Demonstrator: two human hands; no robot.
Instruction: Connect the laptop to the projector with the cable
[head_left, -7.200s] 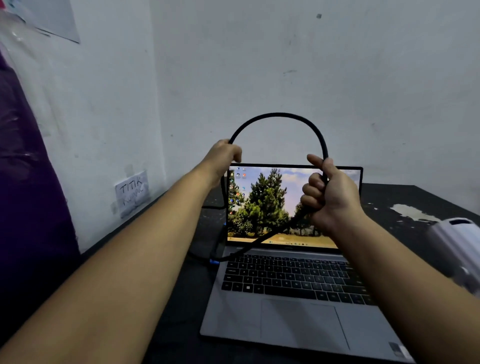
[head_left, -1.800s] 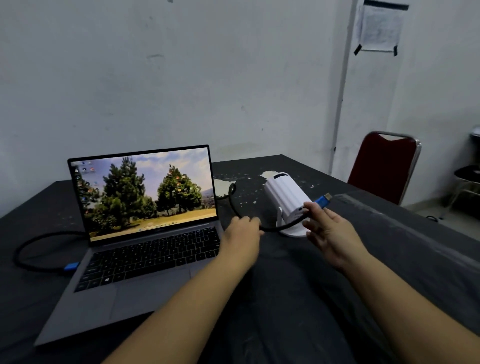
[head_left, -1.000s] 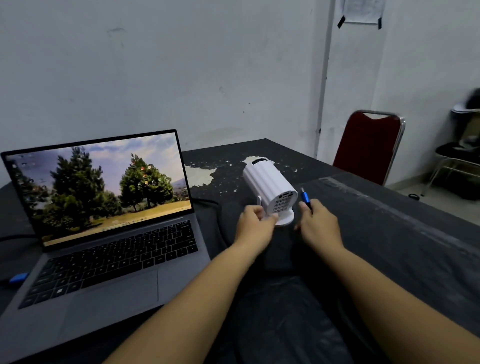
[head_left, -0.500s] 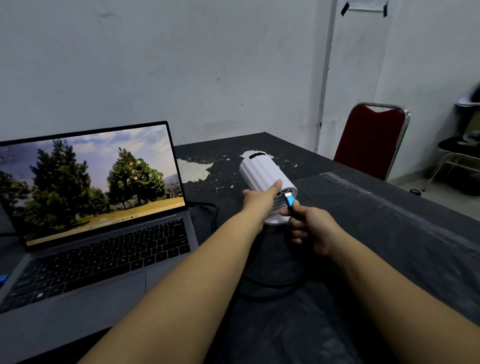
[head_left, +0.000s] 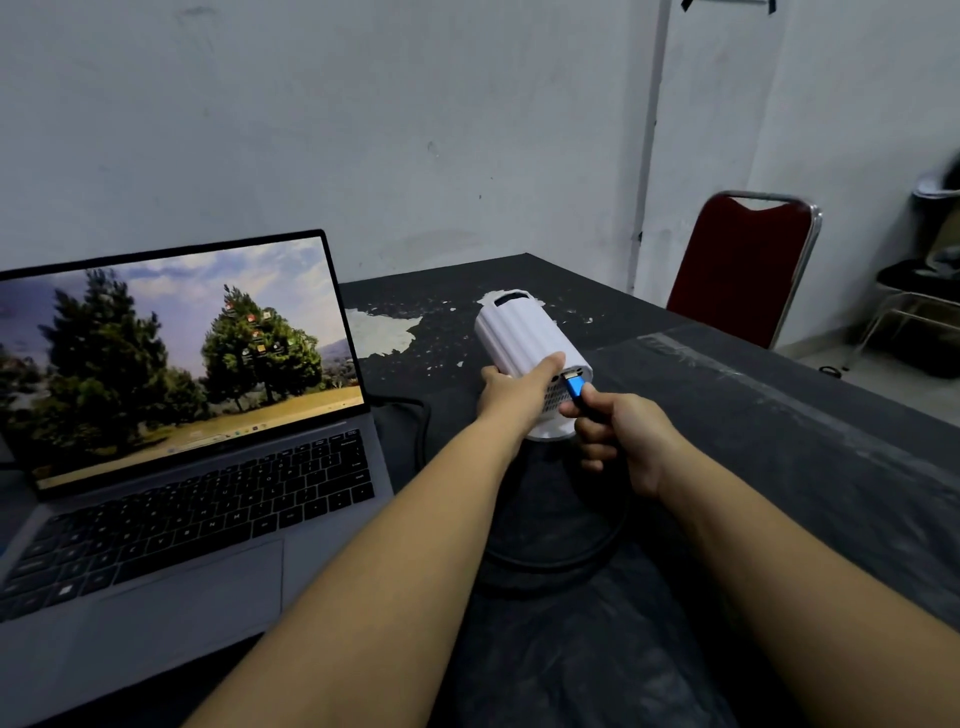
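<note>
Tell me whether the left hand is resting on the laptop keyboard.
No, the left hand grips the white projector, to the right of the laptop.

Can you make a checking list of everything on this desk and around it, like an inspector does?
Surface: black table with its covering flaked off in white patches behind the projector.
Job's things: open laptop, screen on, showing trees; white projector tilted on its stand.
Clutter: nothing seen.
Grippers: left hand steadies the projector's rear; right hand holds the blue plug at the rear port; how far it is in cannot be told.
Cables: black cable loops on the table under the hands.
Surroundings: grey walls; red chair beyond the table.
</note>
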